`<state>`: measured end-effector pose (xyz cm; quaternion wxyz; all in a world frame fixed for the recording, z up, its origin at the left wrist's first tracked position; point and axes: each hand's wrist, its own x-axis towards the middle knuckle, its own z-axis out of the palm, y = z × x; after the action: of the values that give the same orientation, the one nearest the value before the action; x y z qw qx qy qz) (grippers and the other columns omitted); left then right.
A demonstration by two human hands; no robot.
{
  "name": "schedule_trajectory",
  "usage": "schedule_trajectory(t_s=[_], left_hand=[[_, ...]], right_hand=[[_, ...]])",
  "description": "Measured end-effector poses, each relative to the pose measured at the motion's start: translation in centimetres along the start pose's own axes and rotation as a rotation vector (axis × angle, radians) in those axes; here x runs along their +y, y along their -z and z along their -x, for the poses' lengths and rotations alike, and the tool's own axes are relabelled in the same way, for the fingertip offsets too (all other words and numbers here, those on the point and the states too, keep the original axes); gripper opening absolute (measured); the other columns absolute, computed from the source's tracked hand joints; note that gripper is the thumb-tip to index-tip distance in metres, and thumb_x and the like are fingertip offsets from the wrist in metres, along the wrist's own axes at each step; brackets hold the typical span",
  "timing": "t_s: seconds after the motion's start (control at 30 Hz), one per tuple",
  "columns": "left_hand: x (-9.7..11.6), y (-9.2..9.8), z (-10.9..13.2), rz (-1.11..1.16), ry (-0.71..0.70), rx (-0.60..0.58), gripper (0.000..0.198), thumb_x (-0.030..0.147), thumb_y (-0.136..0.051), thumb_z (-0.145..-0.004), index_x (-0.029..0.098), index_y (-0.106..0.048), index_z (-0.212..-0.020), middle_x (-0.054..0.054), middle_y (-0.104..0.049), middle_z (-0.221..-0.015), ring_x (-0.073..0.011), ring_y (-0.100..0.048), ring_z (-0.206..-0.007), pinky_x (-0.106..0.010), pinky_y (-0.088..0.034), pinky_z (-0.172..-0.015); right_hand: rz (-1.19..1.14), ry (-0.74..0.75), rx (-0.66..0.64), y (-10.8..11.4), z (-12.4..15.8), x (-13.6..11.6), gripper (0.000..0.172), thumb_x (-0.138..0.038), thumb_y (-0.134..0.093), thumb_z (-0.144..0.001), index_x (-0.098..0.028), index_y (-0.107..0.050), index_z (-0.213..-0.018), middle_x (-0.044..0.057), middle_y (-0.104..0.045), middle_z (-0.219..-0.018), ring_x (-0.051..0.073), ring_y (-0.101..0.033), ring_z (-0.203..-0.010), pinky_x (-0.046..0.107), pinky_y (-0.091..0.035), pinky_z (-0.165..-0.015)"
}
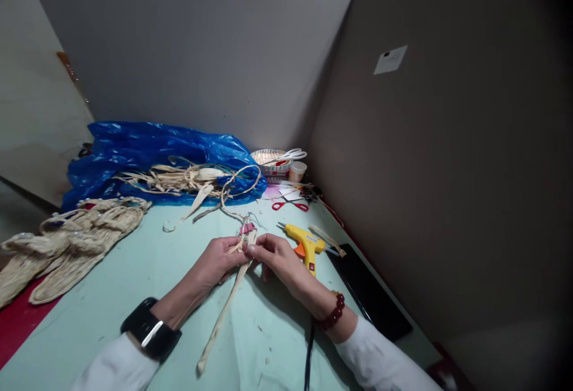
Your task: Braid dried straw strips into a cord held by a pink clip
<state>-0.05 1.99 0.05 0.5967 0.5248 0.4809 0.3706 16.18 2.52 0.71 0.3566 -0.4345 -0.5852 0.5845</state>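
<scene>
My left hand (225, 254) and my right hand (277, 258) meet at the middle of the table, both closed in a pinch on pale dried husk strips (228, 307). One long strip hangs from between them toward the near edge. Just beyond the fingertips a pink clip (247, 228) sits at the strips, and a thin braided cord (229, 208) runs from there, looping at the back. The exact crossing of the strips is partly hidden by my fingers. Right of my right hand lies a yellow glue gun (308, 243) with an orange trigger.
Woven slippers (89, 242) lie at the left. A blue plastic bag (156, 140) with loose husk strips (188, 177) lies at the back. Red-handled scissors (290, 206), a basket (268, 158), a small tub (298, 170) and a flat black object (369, 295) are toward the right wall.
</scene>
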Motion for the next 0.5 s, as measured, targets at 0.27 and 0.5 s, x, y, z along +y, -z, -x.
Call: schedule_trajectory(t_s=[0.27, 0.5], left_hand=[[-0.6, 0.4, -0.3, 0.069, 0.040, -0.029, 0.028, 0.042, -0.066, -0.076, 0.016, -0.056, -0.077, 0.012, -0.031, -0.045, -0.0011, -0.014, -0.034, -0.018, -0.007, -0.033], [-0.3, 0.5, -0.2, 0.157, 0.053, -0.019, 0.030, 0.042, -0.069, -0.074, 0.016, -0.055, -0.077, 0.014, -0.026, -0.045, -0.0008, -0.011, -0.036, -0.016, -0.008, -0.032]], right_hand=[[0.121, 0.142, 0.076, 0.9, -0.8, 2.4, 0.016, -0.035, -0.055, -0.085, -0.021, -0.049, -0.079, -0.001, -0.052, -0.069, 0.012, -0.050, -0.054, 0.022, -0.039, -0.044], [-0.077, 0.152, 0.006, 0.7, -0.8, 0.7, 0.015, -0.024, -0.064, -0.073, -0.018, -0.051, -0.078, -0.001, -0.053, -0.069, 0.011, -0.048, -0.060, 0.022, -0.037, -0.056]])
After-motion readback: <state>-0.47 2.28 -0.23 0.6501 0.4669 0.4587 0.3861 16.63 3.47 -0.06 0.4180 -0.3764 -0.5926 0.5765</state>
